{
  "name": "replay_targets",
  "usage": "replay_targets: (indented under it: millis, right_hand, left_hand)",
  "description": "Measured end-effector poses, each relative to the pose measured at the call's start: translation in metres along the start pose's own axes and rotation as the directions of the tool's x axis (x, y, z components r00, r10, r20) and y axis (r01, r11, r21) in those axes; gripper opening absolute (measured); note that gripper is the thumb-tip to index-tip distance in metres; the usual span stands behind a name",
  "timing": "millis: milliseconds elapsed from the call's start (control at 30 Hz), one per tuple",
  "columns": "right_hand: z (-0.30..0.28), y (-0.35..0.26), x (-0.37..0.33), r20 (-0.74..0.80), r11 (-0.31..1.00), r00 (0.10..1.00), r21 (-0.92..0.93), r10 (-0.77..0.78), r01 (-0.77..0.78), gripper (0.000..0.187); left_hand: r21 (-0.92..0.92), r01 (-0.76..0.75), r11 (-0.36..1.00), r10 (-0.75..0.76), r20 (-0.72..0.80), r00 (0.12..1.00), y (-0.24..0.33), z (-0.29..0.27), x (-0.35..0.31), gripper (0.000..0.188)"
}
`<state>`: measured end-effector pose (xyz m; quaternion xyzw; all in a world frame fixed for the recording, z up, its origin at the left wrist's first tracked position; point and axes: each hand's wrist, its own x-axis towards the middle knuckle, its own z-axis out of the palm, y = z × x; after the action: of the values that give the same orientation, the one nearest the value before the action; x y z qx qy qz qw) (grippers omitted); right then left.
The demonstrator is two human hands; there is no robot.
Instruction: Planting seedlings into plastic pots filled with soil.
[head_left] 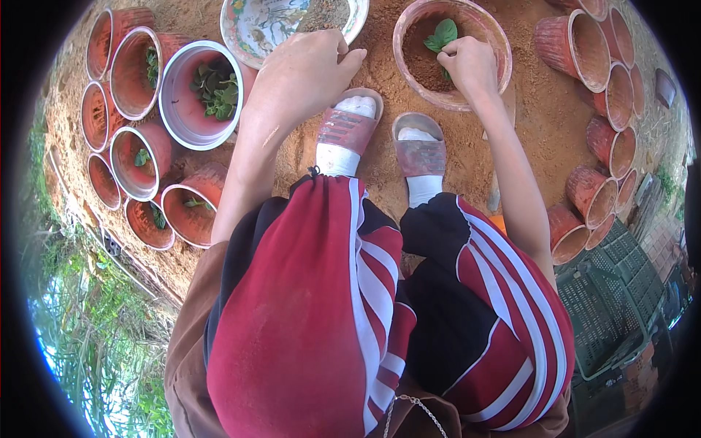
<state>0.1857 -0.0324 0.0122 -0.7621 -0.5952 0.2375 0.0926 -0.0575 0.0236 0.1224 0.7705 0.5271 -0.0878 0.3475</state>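
Observation:
My right hand (471, 67) reaches into a round clay-coloured pot (401, 51) with soil in it. Its fingers are pinched on a small green seedling (443, 34), whose broad leaves stick out past the fingertips. My left hand (310, 69) is over the near rim of a white, flower-patterned basin (235, 29). Its fingers curl downward, partly hidden behind the back of the hand, and what they hold, if anything, does not show. Grey-brown soil (326, 14) lies in the basin just beyond that hand.
At left, a white-rimmed pot (168, 98) holds several leafy seedlings (217, 89); red pots (191, 219) cluster around it, some with small plants. More red pots (577, 51) curve along the right, above a green plastic crate (610, 292). My sandalled feet (349, 131) rest on sandy ground.

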Motion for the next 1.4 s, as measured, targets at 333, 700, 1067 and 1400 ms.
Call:
replay_targets:
  millis: [333, 700, 1067, 1400]
  right_hand:
    - [0.003, -0.002, 0.000, 0.030, 0.996, 0.999, -0.082, -0.016, 0.019, 0.011]
    - [-0.030, 0.014, 0.012, 0.108, 0.986, 0.994, 0.157, 0.031, -0.048, 0.021]
    - [0.015, 0.046, 0.032, 0.335, 0.846, 0.912, 0.390, 0.238, -0.364, 0.013]
    - [0.000, 0.017, 0.024, 0.172, 0.958, 0.961, 0.151, 0.216, -0.243, 0.016]
  left_hand:
    - [0.016, 0.001, 1.000, -0.001, -0.014, 1.000, 0.002, 0.000, -0.001, 0.037]
    - [0.097, -0.038, 0.995, 0.047, -0.096, 0.994, 0.011, 0.000, -0.005, 0.033]
    - [0.030, -0.237, 0.971, 0.239, -0.083, 0.967, 0.026, 0.018, -0.002, 0.033]
    - [0.091, -0.651, 0.753, 0.658, -0.104, 0.746, 0.061, 0.097, 0.082, 0.024]
